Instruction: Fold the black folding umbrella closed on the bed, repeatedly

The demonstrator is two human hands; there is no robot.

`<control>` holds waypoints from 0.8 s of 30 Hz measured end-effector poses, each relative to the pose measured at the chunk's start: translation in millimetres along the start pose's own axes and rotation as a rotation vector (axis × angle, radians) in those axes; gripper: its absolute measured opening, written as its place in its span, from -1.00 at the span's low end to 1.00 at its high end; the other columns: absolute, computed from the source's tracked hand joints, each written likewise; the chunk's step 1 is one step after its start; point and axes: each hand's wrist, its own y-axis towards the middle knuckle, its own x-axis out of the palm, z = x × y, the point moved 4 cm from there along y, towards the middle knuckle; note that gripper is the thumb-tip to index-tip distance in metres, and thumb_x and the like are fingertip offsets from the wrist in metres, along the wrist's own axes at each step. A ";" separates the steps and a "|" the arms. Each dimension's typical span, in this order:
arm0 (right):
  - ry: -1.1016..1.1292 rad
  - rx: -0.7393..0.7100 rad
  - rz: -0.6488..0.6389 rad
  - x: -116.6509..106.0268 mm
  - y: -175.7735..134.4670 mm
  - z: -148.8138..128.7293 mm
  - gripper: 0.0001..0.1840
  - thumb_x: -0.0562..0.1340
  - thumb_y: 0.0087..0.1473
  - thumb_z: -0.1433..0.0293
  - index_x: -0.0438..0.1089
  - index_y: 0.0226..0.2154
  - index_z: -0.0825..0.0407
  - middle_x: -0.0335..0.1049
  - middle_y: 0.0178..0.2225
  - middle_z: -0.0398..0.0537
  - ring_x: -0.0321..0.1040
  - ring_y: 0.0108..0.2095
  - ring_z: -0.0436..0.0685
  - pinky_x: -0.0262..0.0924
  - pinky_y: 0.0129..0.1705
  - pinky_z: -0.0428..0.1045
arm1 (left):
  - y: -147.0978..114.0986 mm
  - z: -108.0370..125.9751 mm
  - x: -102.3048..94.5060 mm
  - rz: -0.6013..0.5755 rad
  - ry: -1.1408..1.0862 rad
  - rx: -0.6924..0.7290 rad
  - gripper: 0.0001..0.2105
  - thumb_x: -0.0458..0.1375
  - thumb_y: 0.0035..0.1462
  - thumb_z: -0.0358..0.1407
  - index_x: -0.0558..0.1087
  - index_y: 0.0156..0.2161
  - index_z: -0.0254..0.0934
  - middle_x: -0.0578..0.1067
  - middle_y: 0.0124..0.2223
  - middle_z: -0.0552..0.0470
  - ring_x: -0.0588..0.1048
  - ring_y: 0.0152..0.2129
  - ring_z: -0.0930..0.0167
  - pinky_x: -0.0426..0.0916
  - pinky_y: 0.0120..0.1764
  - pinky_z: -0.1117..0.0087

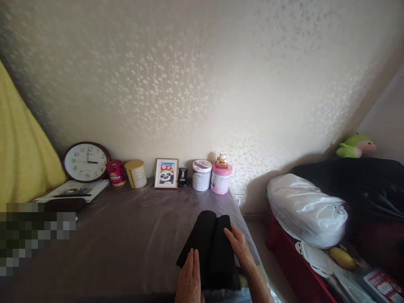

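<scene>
A folded piece of black cloth (206, 242) lies near the right edge of the table, with a fold line running lengthwise between its two halves. What kind of item it is, I cannot tell. My left hand (189, 275) rests flat on the cloth's lower left part, fingers stretched out side by side. At the right edge of the cloth, my right hand (239, 244) grips it with the thumb on top and the other fingers at the side, partly hidden.
Along the wall stand a round clock (87, 162), a red tin (116, 173), a yellow tin (136, 174), a framed panda picture (166, 173), a white tub (202, 176) and a pink tub (221, 180) with a figurine. Right of the table, a white plastic bag (306, 210) sits beyond a floor gap.
</scene>
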 end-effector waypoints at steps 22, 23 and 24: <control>-0.372 -0.069 -0.060 92.0 25.7 -13.5 -0.68 0.12 0.02 0.31 0.33 -0.15 0.08 0.47 -0.48 -0.08 0.42 -0.38 0.12 0.17 -0.40 -0.08 | 7.1 -22.3 20.9 -0.007 -0.051 0.039 -0.25 0.03 -0.33 -0.55 0.14 0.14 -0.46 0.14 0.22 -0.25 0.14 0.15 0.20 0.17 0.12 0.25; -0.384 -0.067 -0.088 93.9 25.2 -15.4 -0.68 0.12 0.02 0.33 0.32 -0.15 0.08 0.47 -0.49 -0.09 0.42 -0.38 0.11 0.16 -0.41 -0.09 | 7.0 -25.3 22.1 -0.002 -0.066 0.046 -0.26 0.02 -0.30 -0.53 0.12 0.15 -0.44 0.17 0.21 -0.24 0.17 0.14 0.20 0.19 0.11 0.23; -0.380 -0.061 -0.125 95.9 24.4 -17.4 -0.68 0.12 0.02 0.34 0.31 -0.14 0.08 0.47 -0.52 -0.11 0.43 -0.40 0.09 0.16 -0.42 -0.09 | 6.5 -28.0 23.2 -0.003 -0.080 0.055 -0.27 0.01 -0.26 -0.52 0.10 0.16 -0.44 0.19 0.20 -0.24 0.18 0.14 0.20 0.20 0.11 0.22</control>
